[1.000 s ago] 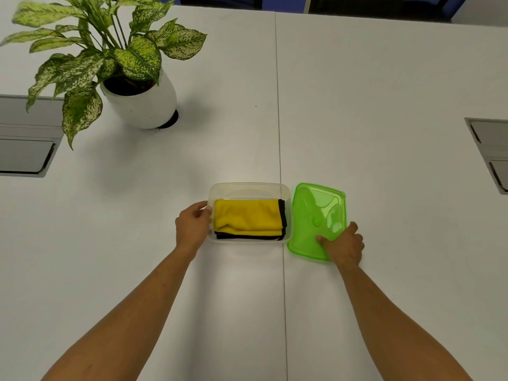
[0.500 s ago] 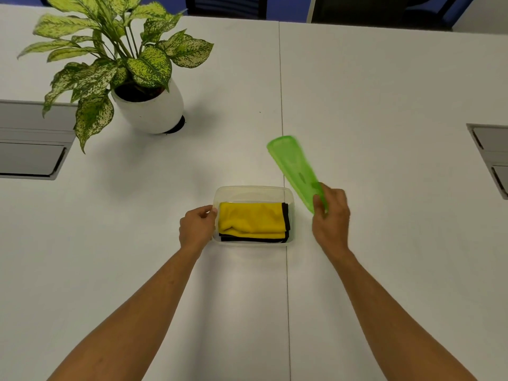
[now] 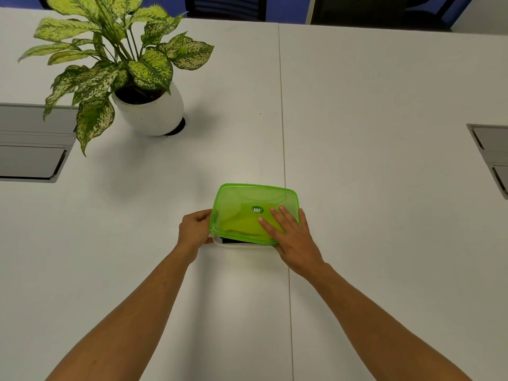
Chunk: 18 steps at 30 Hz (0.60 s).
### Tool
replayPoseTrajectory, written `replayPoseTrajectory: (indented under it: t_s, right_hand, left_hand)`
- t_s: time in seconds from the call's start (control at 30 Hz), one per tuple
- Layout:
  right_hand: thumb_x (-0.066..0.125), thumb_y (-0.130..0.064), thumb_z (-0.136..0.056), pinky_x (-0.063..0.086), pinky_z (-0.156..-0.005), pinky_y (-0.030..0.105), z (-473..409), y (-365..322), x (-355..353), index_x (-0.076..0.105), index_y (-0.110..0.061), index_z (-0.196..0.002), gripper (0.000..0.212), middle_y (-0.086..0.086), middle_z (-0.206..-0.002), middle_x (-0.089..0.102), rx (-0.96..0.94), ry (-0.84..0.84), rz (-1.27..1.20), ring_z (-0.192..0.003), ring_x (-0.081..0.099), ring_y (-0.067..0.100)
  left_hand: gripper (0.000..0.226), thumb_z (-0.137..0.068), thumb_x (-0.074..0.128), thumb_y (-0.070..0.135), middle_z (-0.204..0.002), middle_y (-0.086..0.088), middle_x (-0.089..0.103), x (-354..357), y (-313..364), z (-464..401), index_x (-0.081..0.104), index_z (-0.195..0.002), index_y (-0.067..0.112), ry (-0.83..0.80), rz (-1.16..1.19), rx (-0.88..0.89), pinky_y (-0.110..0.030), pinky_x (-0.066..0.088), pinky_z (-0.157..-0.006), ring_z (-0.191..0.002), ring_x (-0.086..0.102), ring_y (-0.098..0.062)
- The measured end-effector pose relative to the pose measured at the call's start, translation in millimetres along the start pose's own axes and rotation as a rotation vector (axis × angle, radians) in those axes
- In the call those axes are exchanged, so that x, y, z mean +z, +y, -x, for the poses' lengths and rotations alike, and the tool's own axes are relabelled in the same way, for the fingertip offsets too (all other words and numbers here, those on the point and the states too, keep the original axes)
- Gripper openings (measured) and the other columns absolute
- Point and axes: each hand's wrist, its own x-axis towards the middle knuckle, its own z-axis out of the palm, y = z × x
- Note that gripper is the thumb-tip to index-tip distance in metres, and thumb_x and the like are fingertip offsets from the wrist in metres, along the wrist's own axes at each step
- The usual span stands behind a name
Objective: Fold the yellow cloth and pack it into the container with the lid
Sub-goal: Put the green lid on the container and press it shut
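- Lid, green, translucent: half a second ago it was in the air, tilted in the right hand; now it lies over the container, with its near edge riding above the rim — laid on, not yet pressed home.
- Meaning for the task: folding and packing look done; by my judgement only the sealing is left.
- Container, clear plastic, rectangular: stands at the near middle of the desk, just left of the seam between the two desk halves. Only its near wall and near-left corner show below the lid.
- Yellow cloth: inside the container, folded, seen as a yellowish patch through the lid; a dark strip of its border shows in the gap at the near edge.
- Right hand: laid flat with fingers spread on the near-right part of the lid, palm over the near-right corner; it presses rather than grips, and closes around nothing.
- Left hand: curled against the left end of the container, fingers touching the lid's left edge; it steadies the box — how firmly it clasps cannot be told.
- Potted plant, white pot, variegated leaves: far-left part of the desk, well apart from the container.
- Grey hatch panels: one at the left edge, one at the right edge.
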Motion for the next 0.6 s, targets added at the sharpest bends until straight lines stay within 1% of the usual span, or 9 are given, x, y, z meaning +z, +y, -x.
replayPoseTrajectory:
  t_s: [0.07, 0.17, 0.3, 0.37, 0.5, 0.6]
  right_hand:
    - [0.072, -0.026, -0.081, 0.017, -0.11, 0.067, -1.7, 4.8, 1.8, 0.026, -0.026, -0.147, 0.081, 0.013, -0.153, 0.034, -0.013, -0.017, -0.022, -0.143, 0.025, 0.033]
    - [0.068, -0.035, -0.084, 0.016, -0.11, 0.069, -1.9, 7.7, 4.1, 0.026, -0.024, -0.148, 0.077, 0.011, -0.155, 0.031, -0.009, -0.016, -0.059, -0.144, 0.019, 0.029]
    - [0.063, -0.04, -0.087, 0.014, -0.108, 0.072, 0.6, 7.8, 4.9, 0.03, -0.022, -0.148, 0.072, 0.01, -0.156, 0.029, 0.007, -0.017, -0.104, -0.145, 0.014, 0.027]
    - [0.063, -0.042, -0.086, 0.015, -0.109, 0.071, 0.3, 6.7, 4.1, 0.033, -0.02, -0.147, 0.07, 0.011, -0.155, 0.029, 0.007, -0.008, -0.13, -0.144, 0.014, 0.028]
    - [0.057, -0.059, -0.083, 0.007, -0.113, 0.065, 1.8, 2.5, 3.9, 0.036, -0.019, -0.146, 0.078, 0.01, -0.156, 0.028, 0.041, -0.005, -0.16, -0.146, 0.014, 0.026]
    - [0.059, -0.051, -0.086, 0.014, -0.11, 0.069, 6.3, -0.4, 8.2, 0.036, -0.017, -0.146, 0.073, 0.013, -0.156, 0.027, 0.049, -0.027, -0.109, -0.145, 0.014, 0.029]
  left_hand:
    - [0.017, -0.081, 0.07, 0.021, -0.089, -0.001, 0.077, -1.4, -0.5, -2.1, 0.078, -0.095, 0.025, -0.021, 0.011, -0.011, -0.031, 0.058, -0.055, -0.073, 0.073, -0.02]
    - [0.016, -0.084, 0.067, 0.019, -0.084, 0.003, 0.077, -2.2, -1.5, -2.9, 0.078, -0.092, 0.026, -0.034, 0.043, -0.031, -0.028, 0.056, -0.052, -0.067, 0.072, -0.014]
    - [0.015, -0.086, 0.065, 0.02, -0.075, 0.007, 0.077, -1.2, -2.1, -1.8, 0.077, -0.087, 0.029, -0.036, 0.072, -0.052, -0.025, 0.055, -0.049, -0.061, 0.071, -0.009]
    - [0.014, -0.086, 0.066, 0.021, -0.076, 0.007, 0.076, -0.5, -2.4, -1.9, 0.077, -0.086, 0.03, -0.031, 0.074, -0.053, -0.024, 0.055, -0.049, -0.061, 0.07, -0.009]
    - [0.012, -0.085, 0.067, 0.023, -0.081, 0.003, 0.076, -0.2, -3.2, -4.1, 0.078, -0.086, 0.029, -0.024, 0.075, -0.053, -0.025, 0.055, -0.05, -0.066, 0.069, -0.012]
    - [0.012, -0.087, 0.067, 0.027, -0.078, 0.005, 0.077, -2.2, -4.7, -5.4, 0.077, -0.094, 0.026, -0.047, 0.074, -0.056, -0.025, 0.055, -0.05, -0.065, 0.072, -0.012]
